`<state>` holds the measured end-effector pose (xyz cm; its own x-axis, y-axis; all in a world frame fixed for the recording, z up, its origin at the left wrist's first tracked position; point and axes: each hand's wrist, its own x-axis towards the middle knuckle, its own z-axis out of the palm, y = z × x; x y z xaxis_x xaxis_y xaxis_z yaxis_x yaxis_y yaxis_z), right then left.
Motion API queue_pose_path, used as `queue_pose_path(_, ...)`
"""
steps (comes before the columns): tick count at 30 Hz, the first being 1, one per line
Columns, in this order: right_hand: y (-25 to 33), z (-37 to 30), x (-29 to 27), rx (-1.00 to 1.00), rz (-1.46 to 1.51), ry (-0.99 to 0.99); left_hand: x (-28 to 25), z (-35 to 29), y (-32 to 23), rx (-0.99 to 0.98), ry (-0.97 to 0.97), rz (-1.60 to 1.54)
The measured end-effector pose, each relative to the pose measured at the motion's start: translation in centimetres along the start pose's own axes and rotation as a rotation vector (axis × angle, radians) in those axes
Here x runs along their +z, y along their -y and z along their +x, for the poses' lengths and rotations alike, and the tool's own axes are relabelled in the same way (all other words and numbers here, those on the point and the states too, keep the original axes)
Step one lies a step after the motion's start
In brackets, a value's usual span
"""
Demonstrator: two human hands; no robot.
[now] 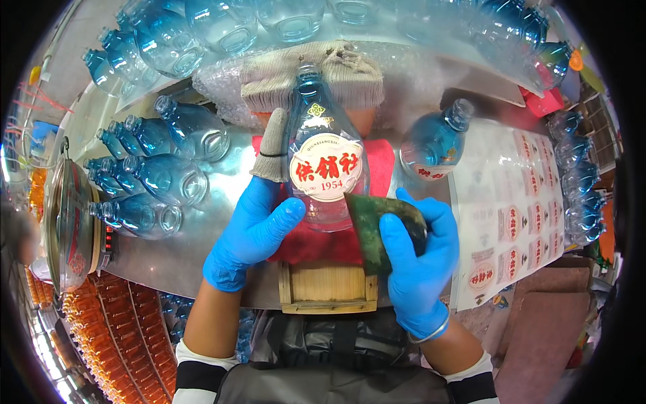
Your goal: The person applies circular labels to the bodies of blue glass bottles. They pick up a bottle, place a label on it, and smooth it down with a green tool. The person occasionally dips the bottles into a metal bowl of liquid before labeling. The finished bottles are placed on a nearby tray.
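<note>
A blue-tinted, clear-bottomed glass bottle [342, 138] lies in front of me with its neck pointing away. Its front carries a round cream label with red lettering. Blue-gloved, my left hand [254, 219] rests along the bottle's left side, thumb and index finger stretched apart. A grey knitted cover sits on that index finger; the other fingers are mostly hidden. My right hand [424, 262], also gloved, grips a mottled dark green scraper [370, 232] between thumb and fingers. The scraper's upper corner is by the bottle's lower right edge.
Under the bottle are a red cloth [379, 161] and grey knitted padding [262, 87]. A wooden frame [330, 308] sits nearest me. One labelled bottle [431, 145] stands right, beside a decal sheet [494, 222]. More blue bottles [168, 178] lie left. A glass jar [67, 229] stands far left.
</note>
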<state>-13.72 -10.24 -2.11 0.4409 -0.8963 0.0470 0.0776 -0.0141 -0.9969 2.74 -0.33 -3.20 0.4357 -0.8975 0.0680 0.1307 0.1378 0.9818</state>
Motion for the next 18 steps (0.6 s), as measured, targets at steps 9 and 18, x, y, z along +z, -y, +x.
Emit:
queue_pose_path(9, -1.1, 0.0, -0.2, 0.054, 0.085, -0.062, -0.2, 0.3, 0.5, 0.203, 0.08, 0.129)
queue_pose_path(18, -2.3, -0.1, 0.2, 0.167, -0.031, -0.104, 0.1, 0.2, 0.5, 0.088, 0.024, 0.057)
